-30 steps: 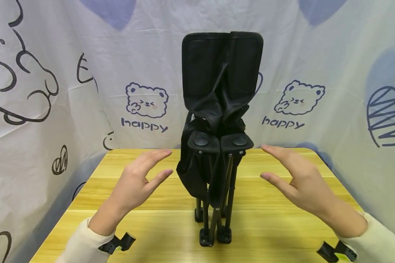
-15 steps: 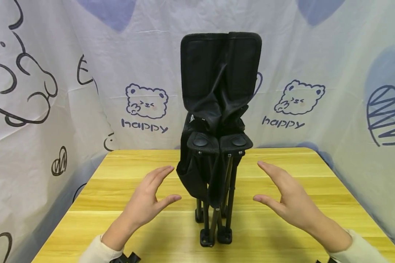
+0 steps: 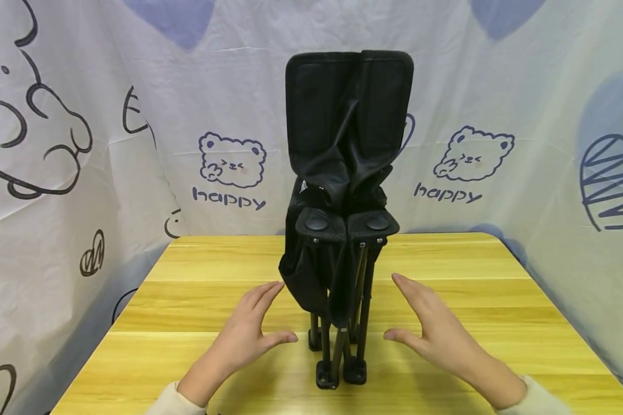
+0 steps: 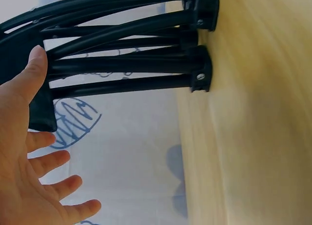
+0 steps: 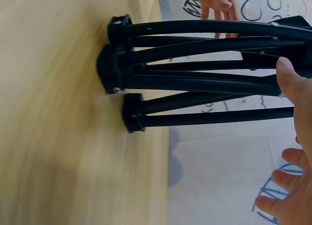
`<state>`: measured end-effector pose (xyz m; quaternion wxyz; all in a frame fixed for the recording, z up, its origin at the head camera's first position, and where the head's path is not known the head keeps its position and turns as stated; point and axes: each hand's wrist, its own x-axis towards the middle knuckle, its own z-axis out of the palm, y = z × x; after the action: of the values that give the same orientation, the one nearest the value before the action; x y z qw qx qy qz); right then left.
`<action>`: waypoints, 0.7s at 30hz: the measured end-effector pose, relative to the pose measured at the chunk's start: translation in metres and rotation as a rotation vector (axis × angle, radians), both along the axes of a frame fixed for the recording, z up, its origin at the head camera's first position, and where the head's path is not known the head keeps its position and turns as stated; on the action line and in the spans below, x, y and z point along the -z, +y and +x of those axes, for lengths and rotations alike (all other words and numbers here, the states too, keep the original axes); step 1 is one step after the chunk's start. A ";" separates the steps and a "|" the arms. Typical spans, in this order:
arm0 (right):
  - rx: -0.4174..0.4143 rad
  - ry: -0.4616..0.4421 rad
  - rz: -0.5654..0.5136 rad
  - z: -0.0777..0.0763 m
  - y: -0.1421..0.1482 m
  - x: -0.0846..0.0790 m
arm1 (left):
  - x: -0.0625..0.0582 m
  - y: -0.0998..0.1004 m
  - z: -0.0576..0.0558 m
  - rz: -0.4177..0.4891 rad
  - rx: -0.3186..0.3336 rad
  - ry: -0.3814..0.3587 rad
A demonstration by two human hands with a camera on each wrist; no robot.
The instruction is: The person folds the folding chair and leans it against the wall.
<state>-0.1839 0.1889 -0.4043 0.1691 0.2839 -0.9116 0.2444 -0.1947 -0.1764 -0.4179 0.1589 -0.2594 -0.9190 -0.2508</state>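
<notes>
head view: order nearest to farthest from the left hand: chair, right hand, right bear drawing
1. chair, just right of the left hand
2. right hand, beyond the chair
3. right bear drawing, on the cloth behind the table

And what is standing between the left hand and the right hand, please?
Between the left hand and the right hand is the folded black chair, upright on the wooden table. The head view shows this.
</notes>
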 end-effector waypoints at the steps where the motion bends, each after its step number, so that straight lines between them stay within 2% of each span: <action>1: 0.002 -0.011 0.003 0.000 -0.001 0.003 | 0.002 0.001 0.000 -0.001 0.003 -0.012; 11: 0.014 -0.133 0.026 -0.003 -0.007 0.024 | 0.020 0.013 -0.001 -0.039 0.015 -0.092; 21: 0.010 -0.109 0.109 -0.002 -0.019 0.046 | 0.036 0.024 0.001 -0.132 0.005 -0.147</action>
<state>-0.1855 0.1702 -0.4502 0.1048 0.2743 -0.9329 0.2086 -0.1935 -0.1525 -0.4539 0.0731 -0.2525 -0.9420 -0.2085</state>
